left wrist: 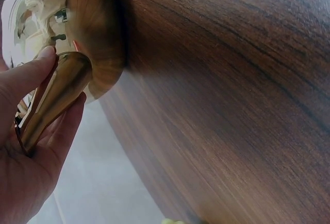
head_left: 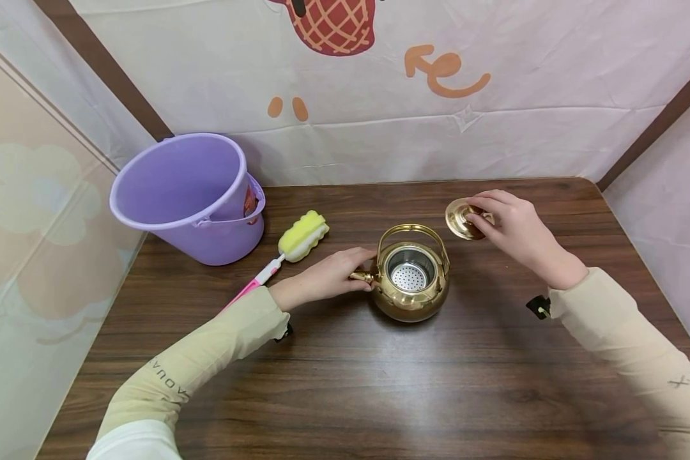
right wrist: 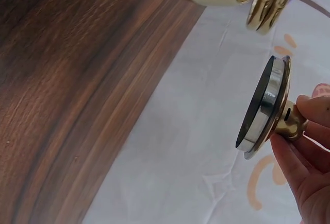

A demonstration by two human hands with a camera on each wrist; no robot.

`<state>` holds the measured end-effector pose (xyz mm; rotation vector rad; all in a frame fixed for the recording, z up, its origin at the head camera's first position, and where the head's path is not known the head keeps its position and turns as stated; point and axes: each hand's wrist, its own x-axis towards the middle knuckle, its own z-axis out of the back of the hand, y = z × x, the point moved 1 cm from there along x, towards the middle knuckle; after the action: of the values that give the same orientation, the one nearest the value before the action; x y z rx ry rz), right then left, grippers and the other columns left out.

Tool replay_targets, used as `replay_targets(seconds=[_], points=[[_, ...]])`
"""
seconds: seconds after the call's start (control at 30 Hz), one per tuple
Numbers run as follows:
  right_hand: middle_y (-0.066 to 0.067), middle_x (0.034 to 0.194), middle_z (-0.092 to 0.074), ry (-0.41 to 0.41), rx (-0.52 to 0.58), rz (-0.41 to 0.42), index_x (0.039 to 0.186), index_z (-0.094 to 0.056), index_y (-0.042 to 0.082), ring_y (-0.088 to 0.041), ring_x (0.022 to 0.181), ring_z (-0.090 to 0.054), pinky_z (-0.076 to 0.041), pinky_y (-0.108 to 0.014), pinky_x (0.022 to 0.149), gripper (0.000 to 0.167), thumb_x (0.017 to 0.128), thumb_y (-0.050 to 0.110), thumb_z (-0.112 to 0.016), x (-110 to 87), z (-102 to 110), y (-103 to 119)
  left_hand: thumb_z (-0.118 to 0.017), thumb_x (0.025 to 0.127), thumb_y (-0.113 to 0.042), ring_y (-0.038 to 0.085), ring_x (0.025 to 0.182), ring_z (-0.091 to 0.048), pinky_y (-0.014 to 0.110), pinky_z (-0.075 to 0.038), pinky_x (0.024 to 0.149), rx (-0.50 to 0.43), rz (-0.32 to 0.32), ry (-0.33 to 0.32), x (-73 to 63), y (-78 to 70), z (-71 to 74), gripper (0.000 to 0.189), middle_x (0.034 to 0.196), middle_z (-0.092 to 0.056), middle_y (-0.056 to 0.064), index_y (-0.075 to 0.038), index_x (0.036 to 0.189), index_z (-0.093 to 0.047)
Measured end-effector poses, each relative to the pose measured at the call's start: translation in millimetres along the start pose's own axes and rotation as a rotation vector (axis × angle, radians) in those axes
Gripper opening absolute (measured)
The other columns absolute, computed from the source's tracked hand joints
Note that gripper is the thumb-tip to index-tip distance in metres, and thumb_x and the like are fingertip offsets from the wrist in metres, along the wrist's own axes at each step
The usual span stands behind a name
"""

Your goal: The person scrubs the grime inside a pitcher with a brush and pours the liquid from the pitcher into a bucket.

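A round gold teapot (head_left: 409,306) stands upright on the wooden table, its top uncovered and a perforated steel strainer (head_left: 409,277) showing inside. Its hoop handle (head_left: 413,228) is raised. My left hand (head_left: 336,276) grips the spout (left wrist: 61,87) on the pot's left side, thumb on one side and fingers on the other. Up and to the right of the pot, my right hand (head_left: 514,227) pinches the knob (right wrist: 290,123) of the gold lid (head_left: 459,220). In the right wrist view the lid is tilted on edge, its steel rim turned away from the fingers.
A purple bucket (head_left: 218,239) stands at the table's back left, its handle hanging down on the right. Between bucket and pot lies a sponge brush (head_left: 303,236) with a yellow and white head and pink handle. A printed cloth (head_left: 379,140) hangs behind the table.
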<state>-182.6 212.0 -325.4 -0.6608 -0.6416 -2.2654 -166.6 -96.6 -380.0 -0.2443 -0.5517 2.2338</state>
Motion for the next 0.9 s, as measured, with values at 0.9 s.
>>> replay_targets(seconds=[0.9], points=[[-0.017, 0.094, -0.063, 0.120, -0.010, -0.221, 0.100, -0.064, -0.007, -0.029, 0.082, -0.061, -0.050, -0.042, 0.068, 0.021, 0.080, 0.001, -0.066, -15.6, -19.7, -36.3, -0.068, 0.082, -0.024, 0.022, 0.114, -0.050, 0.034, -0.040, 0.097, -0.008, -0.001, -0.004, -1.0, -1.1, 0.7, 0.060, 0.126, -0.051, 0.014, 0.002, 0.130, -0.044]])
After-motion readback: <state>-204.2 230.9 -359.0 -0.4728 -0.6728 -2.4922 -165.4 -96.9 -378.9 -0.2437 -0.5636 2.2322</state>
